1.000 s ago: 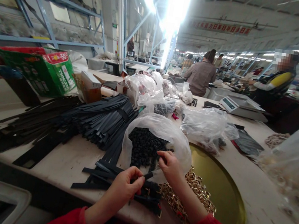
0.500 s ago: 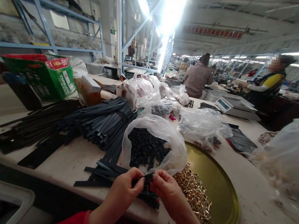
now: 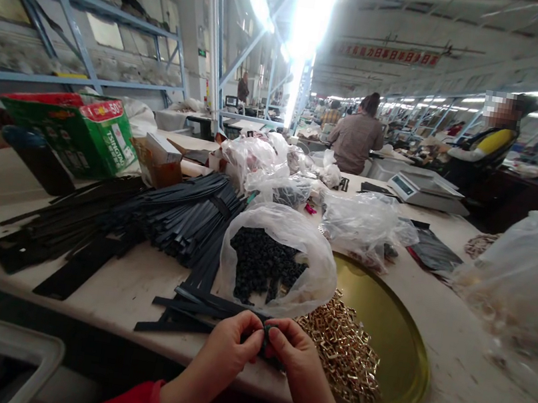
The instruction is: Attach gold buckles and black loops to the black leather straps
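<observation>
My left hand (image 3: pixel 233 343) and my right hand (image 3: pixel 295 352) meet at the table's front edge, both closed in a pinch. Between their fingertips is a small dark piece (image 3: pixel 268 331), perhaps strap material; the fingers cover most of it. Dark flat straps (image 3: pixel 181 313) lie beside and beneath my hands, their right ends hidden. Just beyond stands an open clear plastic bag (image 3: pixel 321 273) full of small black pieces (image 3: pixel 264 265). By my right hand, gold metal buckles (image 3: pixel 346 358) are heaped on a round gold tray (image 3: pixel 400 356).
A large bundle of dark straps (image 3: pixel 186 216) lies at left, near a green box (image 3: pixel 81 136). Filled plastic bags (image 3: pixel 366 226) and a scale (image 3: pixel 425 188) stand farther back. Another big bag (image 3: pixel 530 281) is at right. Co-workers (image 3: pixel 357 134) are in the background.
Both hands have drawn slightly down toward me and closer together. The dark piece, stretched between them before, is now mostly covered by my fingertips.
</observation>
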Demonstrator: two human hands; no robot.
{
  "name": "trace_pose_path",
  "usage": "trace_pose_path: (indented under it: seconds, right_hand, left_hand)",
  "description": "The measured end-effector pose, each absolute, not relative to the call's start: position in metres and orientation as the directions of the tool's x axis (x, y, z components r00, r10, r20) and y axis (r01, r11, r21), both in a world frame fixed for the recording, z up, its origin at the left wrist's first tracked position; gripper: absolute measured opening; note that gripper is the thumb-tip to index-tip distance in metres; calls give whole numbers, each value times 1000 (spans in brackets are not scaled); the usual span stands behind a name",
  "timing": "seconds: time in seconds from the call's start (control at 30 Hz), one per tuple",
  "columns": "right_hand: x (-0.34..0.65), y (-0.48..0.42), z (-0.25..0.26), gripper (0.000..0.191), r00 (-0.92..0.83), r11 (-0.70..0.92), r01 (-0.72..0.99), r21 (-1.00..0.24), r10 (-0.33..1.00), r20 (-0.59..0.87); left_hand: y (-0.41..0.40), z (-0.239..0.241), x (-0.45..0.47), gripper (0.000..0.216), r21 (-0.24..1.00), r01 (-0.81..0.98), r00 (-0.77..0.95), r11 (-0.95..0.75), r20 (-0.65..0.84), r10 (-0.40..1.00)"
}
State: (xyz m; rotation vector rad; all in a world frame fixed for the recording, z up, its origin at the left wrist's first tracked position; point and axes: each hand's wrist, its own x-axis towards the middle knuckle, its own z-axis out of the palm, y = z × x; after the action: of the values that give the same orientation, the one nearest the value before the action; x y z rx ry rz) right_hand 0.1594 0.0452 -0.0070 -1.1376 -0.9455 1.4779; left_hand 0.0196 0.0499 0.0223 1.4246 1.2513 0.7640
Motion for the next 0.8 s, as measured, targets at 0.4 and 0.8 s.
trace_pose_path:
  seconds: [0.4,0.8]
  right_hand:
    - [155,36,-2,36,-98,-94,-264,-960,993,-71]
    - [158,27,-15,27,-379,-401,-463,-790,896,-232]
  left_hand:
    - [49,17,8,20,974,215,329,65,-135,935]
    - [38,34,3,11,812,582,247,-33,-138,959]
